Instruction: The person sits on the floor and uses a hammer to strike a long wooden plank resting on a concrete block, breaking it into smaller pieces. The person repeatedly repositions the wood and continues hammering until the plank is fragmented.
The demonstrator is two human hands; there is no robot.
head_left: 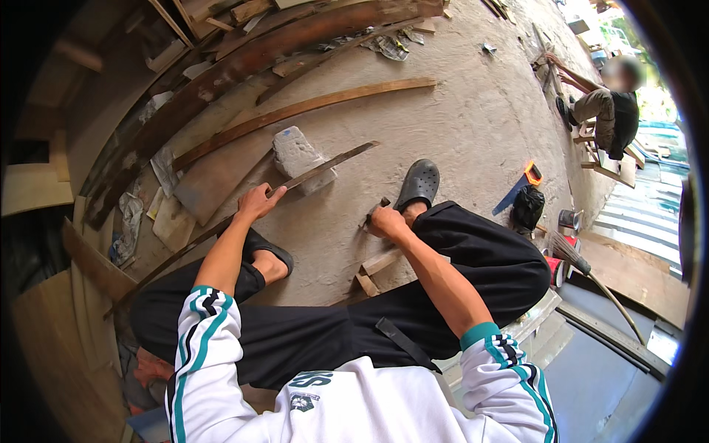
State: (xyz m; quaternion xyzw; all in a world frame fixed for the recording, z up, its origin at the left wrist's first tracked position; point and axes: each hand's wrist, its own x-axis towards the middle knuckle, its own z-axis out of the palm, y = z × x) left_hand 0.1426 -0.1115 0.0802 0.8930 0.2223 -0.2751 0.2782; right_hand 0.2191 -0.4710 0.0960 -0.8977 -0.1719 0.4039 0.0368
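A long thin wooden strip runs slantwise from beside my left leg and rests across a pale concrete block. My left hand is closed round this strip just short of the block, thumb laid along it. Between my feet, low over the floor, my right hand is closed on a small dark tool. Only its ends show past my fingers; it looks like a hammer held near its head, but the kind is not certain. A short wooden piece lies below that hand.
Planks and scrap wood lie along the left and far side. A handsaw with an orange handle and a black bag are right of my foot, near a broom. Another person sits at the far right.
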